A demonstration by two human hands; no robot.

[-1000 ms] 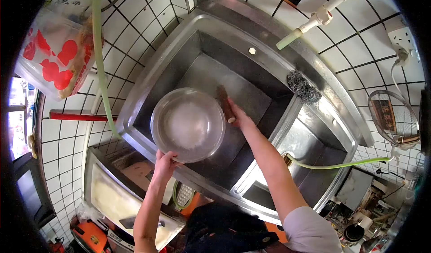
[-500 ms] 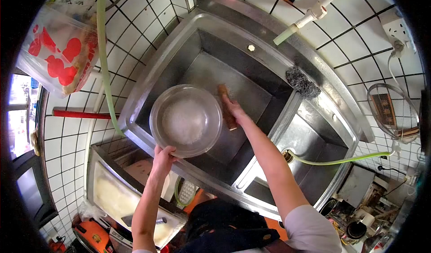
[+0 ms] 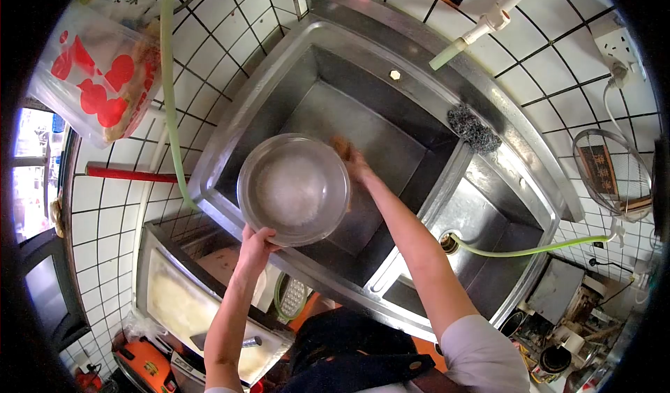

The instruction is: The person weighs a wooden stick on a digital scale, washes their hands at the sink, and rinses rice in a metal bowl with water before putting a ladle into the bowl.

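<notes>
A round see-through bowl (image 3: pixel 335 201) with a whitish, cloudy bottom sits over the left basin of the steel sink (image 3: pixel 307 79). My left hand (image 3: pixel 258 245) grips its near rim, thumb on top and fingers underneath. Against the bowl's right side, my right hand (image 3: pixel 358 166) closes round a brown, elongated, wood-like piece (image 3: pixel 341 146). Most of that piece is hidden behind the bowl and my fingers, so its exact kind is unclear.
A steel wool scrubber (image 3: pixel 474 129) rests on the sink ledge. The smaller right basin has a green hose (image 3: pixel 530 251) running into its drain. A pipe (image 3: pixel 481 26) juts from the tiled wall. At left hangs a plastic bag (image 3: pixel 98 79) beside a red rod (image 3: pixel 132 174).
My right hand has moved slightly left and up, bringing the brown piece to the bowl's side, where it is now mostly hidden. The bowl stays in my left hand.
</notes>
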